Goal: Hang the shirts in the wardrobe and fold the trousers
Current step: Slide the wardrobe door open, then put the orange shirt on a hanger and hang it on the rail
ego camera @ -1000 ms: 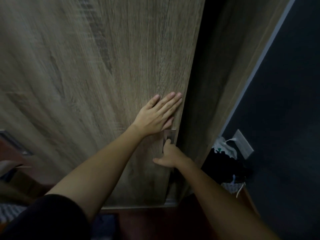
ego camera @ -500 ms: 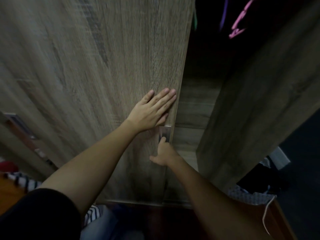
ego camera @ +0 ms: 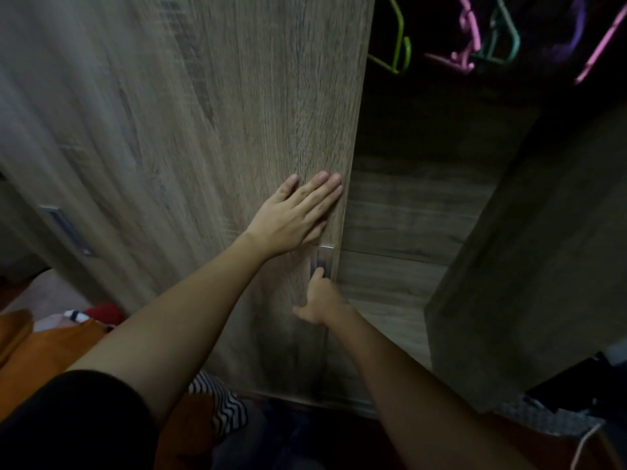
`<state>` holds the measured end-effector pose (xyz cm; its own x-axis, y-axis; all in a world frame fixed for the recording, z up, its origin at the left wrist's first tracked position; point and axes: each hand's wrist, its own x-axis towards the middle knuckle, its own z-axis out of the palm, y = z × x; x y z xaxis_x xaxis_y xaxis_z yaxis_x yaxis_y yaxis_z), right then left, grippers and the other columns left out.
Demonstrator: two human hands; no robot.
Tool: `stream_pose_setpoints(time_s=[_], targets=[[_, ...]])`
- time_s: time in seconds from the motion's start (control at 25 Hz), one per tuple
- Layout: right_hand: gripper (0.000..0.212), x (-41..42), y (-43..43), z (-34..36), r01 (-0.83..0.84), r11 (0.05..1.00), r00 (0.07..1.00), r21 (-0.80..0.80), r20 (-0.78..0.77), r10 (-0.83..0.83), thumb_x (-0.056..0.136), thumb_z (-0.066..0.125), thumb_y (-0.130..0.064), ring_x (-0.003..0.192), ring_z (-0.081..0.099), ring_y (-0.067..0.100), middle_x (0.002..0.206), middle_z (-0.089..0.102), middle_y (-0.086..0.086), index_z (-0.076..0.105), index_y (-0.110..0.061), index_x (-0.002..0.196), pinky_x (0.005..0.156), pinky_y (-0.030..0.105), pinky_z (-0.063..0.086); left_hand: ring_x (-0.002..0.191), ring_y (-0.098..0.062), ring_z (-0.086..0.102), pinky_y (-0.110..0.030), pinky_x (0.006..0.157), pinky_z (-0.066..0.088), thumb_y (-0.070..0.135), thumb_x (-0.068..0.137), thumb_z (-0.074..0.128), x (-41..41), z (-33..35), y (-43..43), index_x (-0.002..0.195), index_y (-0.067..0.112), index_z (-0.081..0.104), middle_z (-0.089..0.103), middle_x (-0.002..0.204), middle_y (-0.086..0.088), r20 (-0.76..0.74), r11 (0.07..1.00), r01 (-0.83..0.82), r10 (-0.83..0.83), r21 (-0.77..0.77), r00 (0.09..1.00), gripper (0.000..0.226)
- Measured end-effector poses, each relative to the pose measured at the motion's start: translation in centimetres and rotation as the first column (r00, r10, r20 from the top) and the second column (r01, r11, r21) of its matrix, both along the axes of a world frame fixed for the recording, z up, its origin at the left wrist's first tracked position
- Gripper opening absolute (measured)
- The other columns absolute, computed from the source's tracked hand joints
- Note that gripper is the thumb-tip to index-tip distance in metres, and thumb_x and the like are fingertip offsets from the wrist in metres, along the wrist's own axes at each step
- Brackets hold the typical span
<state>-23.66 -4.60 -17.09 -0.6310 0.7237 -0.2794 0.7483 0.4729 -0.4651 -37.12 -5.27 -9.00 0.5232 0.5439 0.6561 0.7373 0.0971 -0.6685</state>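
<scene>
Hands, two of them, both bare, are on one wooden door (ego camera: 237, 130) of the wardrobe (ego camera: 526, 266). The left hand (ego camera: 295, 215) lies flat on the panel near its right edge, fingers straight and pressed together. Just below it, the right hand (ego camera: 320, 300) puts one finger into the metal handle (ego camera: 322, 262) set in the door, thumb stuck out to the left; its other fingers are hidden, so I cannot tell the grip. A second handle (ego camera: 66, 228) shows on the door at far left. Right of the door edge the wardrobe is open and dark, with four hangers seen at the top: one green (ego camera: 397, 45), one teal (ego camera: 505, 39), two pink (ego camera: 464, 39). Clothes lie low at the left: orange cloth (ego camera: 34, 340), one striped piece (ego camera: 224, 405), one red piece (ego camera: 105, 312).
</scene>
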Motion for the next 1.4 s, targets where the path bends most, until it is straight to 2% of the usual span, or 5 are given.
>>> stream_pose_setpoints(time_s=[0.36,0.56,1.0,1.16,1.4], targets=[[0.108,-5.0,-2.0,-0.2,-0.115,0.993,0.992,0.040,0.050,0.113,0.081,0.068,-0.039,0.129,0.042,0.035,0.143,0.038,0.024,-0.007,0.006,0.145,0.103,0.038,0.041,0.146,-0.020,0.000,-0.042,0.113,0.007,0.042,0.097,0.034,-5.7,-0.5,-2.3,0.149,0.011,0.012,0.018,0.154,-0.004,0.019,0.998,-0.053,0.053,-0.014,0.998,0.064],[0.109,-7.1,-2.7,-0.6,-0.136,0.990,0.990,0.042,0.050,0.134,0.080,0.069,-0.040,0.127,0.045,0.035,0.140,0.043,0.023,-0.007,0.005,0.145,0.101,0.039,0.044,0.146,-0.019,-0.005,-0.041,0.116,-0.002,0.041,0.097,0.035,-8.0,-0.6,-3.3,0.150,0.011,0.007,-0.010,0.158,-0.007,0.034,0.998,-0.060,0.061,-0.011,0.998,0.067],[0.095,-6.5,-2.6,-0.4,-0.178,0.984,0.979,-0.016,0.096,0.179,0.084,0.065,-0.034,0.126,0.045,0.035,0.139,0.042,0.023,0.004,0.007,0.144,0.099,0.037,0.042,0.143,-0.019,0.016,-0.043,0.114,0.012,0.037,0.094,0.035,-6.3,0.6,-5.4,0.148,0.011,0.016,0.027,0.153,-0.008,0.219,0.967,-0.112,0.164,-0.230,0.962,0.063],[0.056,-6.0,-4.2,0.3,-0.294,0.953,0.944,0.071,0.177,0.278,0.085,0.060,-0.037,0.117,0.054,0.032,0.130,0.054,0.019,0.048,-0.003,0.128,0.094,0.033,0.046,0.138,-0.018,0.019,-0.048,0.108,0.030,0.042,0.090,0.030,-6.3,0.6,-11.4,0.145,0.006,0.028,0.031,0.151,-0.011,0.473,0.899,-0.228,0.396,-0.374,0.787,0.066],[0.045,-11.5,-10.5,4.6,-0.441,0.869,0.891,0.223,-0.003,0.453,0.089,0.054,-0.029,0.118,0.053,0.034,0.128,0.056,0.023,0.053,0.000,0.124,0.096,0.033,0.043,0.146,-0.018,0.003,-0.044,0.116,0.006,0.046,0.095,0.024,-8.3,1.0,-25.7,0.149,0.010,0.009,0.006,0.158,-0.005,0.591,0.691,-0.481,0.718,-0.540,0.368,0.067]])
